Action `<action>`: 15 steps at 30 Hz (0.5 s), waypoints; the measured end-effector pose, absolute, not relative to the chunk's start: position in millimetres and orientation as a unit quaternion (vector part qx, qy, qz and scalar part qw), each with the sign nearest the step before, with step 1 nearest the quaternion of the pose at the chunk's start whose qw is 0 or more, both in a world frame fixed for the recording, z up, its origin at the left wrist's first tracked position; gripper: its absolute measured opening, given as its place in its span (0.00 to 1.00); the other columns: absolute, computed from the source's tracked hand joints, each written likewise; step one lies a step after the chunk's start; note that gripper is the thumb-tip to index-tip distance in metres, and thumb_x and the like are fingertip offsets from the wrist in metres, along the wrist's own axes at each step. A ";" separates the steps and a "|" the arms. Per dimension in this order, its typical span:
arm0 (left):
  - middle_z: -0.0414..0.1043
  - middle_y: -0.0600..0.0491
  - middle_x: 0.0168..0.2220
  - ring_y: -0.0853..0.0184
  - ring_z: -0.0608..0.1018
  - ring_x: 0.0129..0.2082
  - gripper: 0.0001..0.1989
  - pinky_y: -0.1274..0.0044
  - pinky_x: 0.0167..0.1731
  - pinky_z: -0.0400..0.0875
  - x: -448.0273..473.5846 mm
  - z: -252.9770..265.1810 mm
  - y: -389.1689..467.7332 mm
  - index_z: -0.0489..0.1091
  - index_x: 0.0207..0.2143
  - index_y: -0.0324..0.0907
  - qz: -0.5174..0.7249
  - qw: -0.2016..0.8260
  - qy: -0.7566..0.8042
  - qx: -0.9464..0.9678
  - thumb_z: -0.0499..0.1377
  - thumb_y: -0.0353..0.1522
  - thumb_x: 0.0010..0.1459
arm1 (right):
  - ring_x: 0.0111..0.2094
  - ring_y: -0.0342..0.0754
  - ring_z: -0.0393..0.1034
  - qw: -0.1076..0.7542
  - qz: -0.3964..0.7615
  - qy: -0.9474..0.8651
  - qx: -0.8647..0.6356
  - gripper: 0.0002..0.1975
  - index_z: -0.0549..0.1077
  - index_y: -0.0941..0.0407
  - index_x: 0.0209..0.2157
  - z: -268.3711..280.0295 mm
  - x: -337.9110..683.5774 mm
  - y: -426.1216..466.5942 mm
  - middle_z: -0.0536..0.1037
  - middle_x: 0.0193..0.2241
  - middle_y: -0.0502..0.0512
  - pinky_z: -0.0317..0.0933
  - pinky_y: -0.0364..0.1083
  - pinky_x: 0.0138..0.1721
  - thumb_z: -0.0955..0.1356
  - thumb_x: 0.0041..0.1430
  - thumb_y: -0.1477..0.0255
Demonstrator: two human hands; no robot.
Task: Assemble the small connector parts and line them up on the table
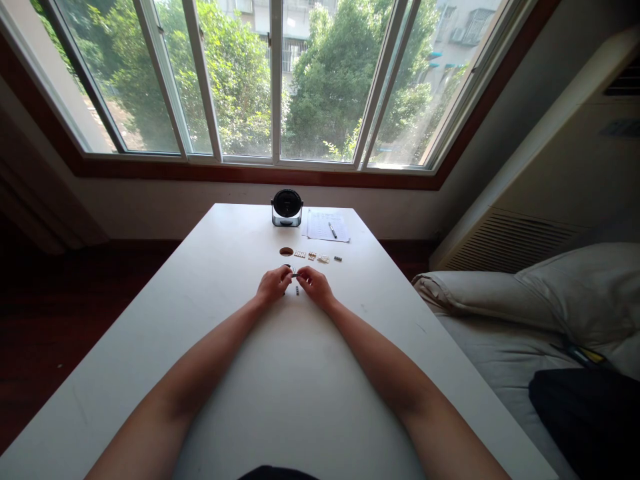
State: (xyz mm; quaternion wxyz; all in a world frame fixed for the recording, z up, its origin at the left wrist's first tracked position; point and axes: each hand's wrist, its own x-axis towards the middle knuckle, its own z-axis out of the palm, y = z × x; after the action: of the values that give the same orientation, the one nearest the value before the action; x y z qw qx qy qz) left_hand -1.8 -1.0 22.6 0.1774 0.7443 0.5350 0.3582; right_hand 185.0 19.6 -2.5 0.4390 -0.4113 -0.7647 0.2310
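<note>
Both my hands meet over the white table [280, 373], fingertips pinched close together. Between them is a small grey piece [295, 275], too tiny to tell its kind; thin pale bits show just above it. My left hand [273, 283] closes on it from the left, with a dark bit at its fingertips. From the right, my right hand [315, 285] pinches the same piece. Just below the fingertips a short grey studded strip [297, 291] lies on the table. Beyond the hands sit several small cream studded pieces [300, 254] in a row, with a grey studded piece [338, 259] at the right end.
A round brown-rimmed hole [287, 251] opens in the tabletop beyond my hands. Near the far edge stands a small black fan [287, 205]. Beside it lie written paper sheets [323, 225] with a pen [333, 230]. A cushioned seat [480, 333] borders the table's right side.
</note>
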 end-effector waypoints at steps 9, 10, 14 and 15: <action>0.75 0.55 0.26 0.69 0.74 0.25 0.13 0.78 0.28 0.66 -0.7 23.7 -1.4 0.70 0.32 0.43 0.355 0.242 0.530 0.731 0.51 0.38 0.63 | 0.40 0.50 0.68 0.388 0.110 -0.832 -0.382 0.06 0.74 0.51 0.40 5.9 192.5 18.6 0.75 0.36 0.55 0.63 0.48 0.43 0.66 0.65 0.70; 0.75 0.55 0.26 0.69 0.74 0.25 0.13 0.78 0.28 0.66 -0.4 23.0 -1.3 0.71 0.31 0.43 0.356 0.244 0.531 0.729 0.50 0.38 0.63 | 0.41 0.51 0.68 0.383 0.100 -0.837 -0.378 0.05 0.74 0.51 0.40 6.3 193.4 19.0 0.75 0.37 0.55 0.63 0.48 0.43 0.66 0.65 0.70; 0.75 0.55 0.26 0.69 0.73 0.25 0.14 0.79 0.28 0.65 0.1 19.7 -0.1 0.71 0.31 0.43 0.358 0.249 0.534 0.724 0.49 0.38 0.63 | 0.43 0.52 0.67 0.371 0.087 -0.848 -0.369 0.05 0.74 0.51 0.41 5.9 193.6 20.7 0.75 0.39 0.56 0.62 0.49 0.46 0.66 0.65 0.71; 0.75 0.55 0.26 0.69 0.73 0.25 0.14 0.79 0.28 0.65 0.0 19.0 0.3 0.71 0.32 0.43 0.360 0.248 0.535 0.723 0.49 0.38 0.63 | 0.44 0.52 0.67 0.368 0.088 -0.850 -0.367 0.05 0.74 0.51 0.41 5.7 193.6 21.5 0.74 0.39 0.56 0.62 0.49 0.46 0.66 0.65 0.71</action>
State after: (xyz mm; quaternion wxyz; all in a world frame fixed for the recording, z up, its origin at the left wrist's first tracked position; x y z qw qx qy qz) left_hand 0.0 0.3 19.0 0.2482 0.7234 0.5345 0.3597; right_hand 193.6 21.5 5.7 0.3680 -0.3675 -0.8495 0.0884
